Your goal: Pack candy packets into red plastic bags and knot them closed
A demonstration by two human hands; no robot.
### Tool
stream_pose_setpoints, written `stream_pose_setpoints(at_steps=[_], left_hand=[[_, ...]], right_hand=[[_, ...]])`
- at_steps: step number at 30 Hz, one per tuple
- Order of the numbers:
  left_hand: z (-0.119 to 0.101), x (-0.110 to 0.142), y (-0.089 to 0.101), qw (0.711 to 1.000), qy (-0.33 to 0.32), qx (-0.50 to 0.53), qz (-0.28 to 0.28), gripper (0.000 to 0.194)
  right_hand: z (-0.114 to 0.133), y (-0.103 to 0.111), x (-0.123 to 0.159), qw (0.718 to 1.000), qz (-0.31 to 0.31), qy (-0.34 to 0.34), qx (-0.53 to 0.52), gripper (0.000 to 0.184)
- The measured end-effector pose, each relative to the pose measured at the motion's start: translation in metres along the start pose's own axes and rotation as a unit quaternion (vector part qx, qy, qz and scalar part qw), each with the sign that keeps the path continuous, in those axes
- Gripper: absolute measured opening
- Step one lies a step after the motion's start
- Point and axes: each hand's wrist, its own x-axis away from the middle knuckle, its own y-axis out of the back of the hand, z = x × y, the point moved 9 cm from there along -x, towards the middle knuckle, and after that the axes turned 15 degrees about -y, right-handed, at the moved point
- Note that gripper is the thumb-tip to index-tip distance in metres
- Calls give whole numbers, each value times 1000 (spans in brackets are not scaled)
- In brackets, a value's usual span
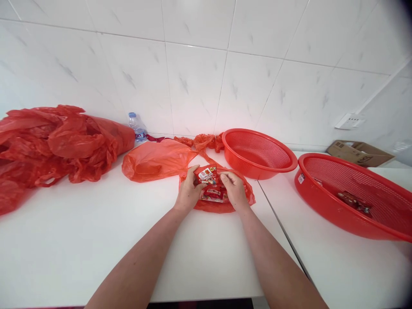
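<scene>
Evidently, a red packet [207, 174] is pinched by left hand [188, 191] and right hand [234, 189] — over a red bag [216, 208] — with a basket [247, 168] seen at two o'clock.

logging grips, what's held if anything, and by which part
A red packet: left hand grips its left end; right hand is at its right end, grip unclear.

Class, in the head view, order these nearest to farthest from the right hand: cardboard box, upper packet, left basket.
1. Upper packet, left of the right hand.
2. Left basket, beyond it, slightly right.
3. Cardboard box, far right.
</scene>
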Motion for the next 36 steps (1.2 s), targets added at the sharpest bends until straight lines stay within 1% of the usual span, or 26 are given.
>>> stream_pose_setpoints(at_steps=[2, 4, 7, 10, 13, 15, 18, 21, 24, 26, 30, 31, 33, 36], left_hand=[[-2, -1, 5, 999, -2, -36, 11, 55], [-7, -2, 10, 996, -19, -86, 20, 50], [-17, -3, 15, 987, -56, -150, 15, 53], [-25, -5, 17, 979, -94, -181, 1, 55], [-27, -6, 16, 975, -111, -195, 7, 42], [-27, -7, 16, 974, -115, -195, 13, 33], [-27, -7, 14, 977, -122, -173, 15, 30], [-27, -6, 13, 980, -129, -151, 15, 33], [-30, -7, 14, 980, -141, -142, 5, 33], [-33, -7, 17, 980, -145, -139, -11, 33], [-34, -6, 25, 981, -128, -141, -46, 31], [-35, -6, 26, 981, -127, -139, -50, 30], [-37, -6, 26, 981, -133, -136, -51, 29], [-38, -7, 24, 980, -138, -131, -50, 28]], right_hand=[[-4, 6, -2, 999, -30, -8, 23, 24], [-7, 8, -4, 998, -40, -13, 46, 25], [-1, 6, -2, 994, -44, 16, 99, 22], [5, -2, 2, 987, -20, 35, 159, 17], [0, -13, 4, 969, 28, 11, 245, 12], [-5, -18, 5, 953, 48, -3, 298, 13], [-6, -22, 6, 938, 63, -1, 341, 14], [-1, -23, 8, 938, 68, 15, 339, 13], [9, -18, 11, 952, 53, 33, 299, 7], [15, -18, 14, 961, 56, 46, 265, 9], [22, -24, 19, 968, 94, 78, 217, 18], [20, -22, 17, 969, 84, 79, 217, 20], [15, -12, 9, 969, 29, 69, 236, 19], [5, 2, -2, 952, -57, 53, 295, 23]])
